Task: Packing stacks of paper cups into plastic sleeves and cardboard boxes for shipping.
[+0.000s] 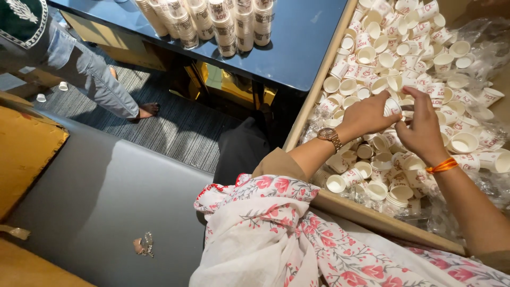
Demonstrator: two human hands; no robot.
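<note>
Dozens of small paper cups (409, 90) lie loose in a cardboard box (324, 74). Left hand (366, 114) pinches one cup (392, 106) at its rim; right hand (422, 130) closes its fingertips on it too. Such cups look feather-light and thin-walled (easily crushed), so a gentle hold near the stiffer rolled rim seems best.
</note>
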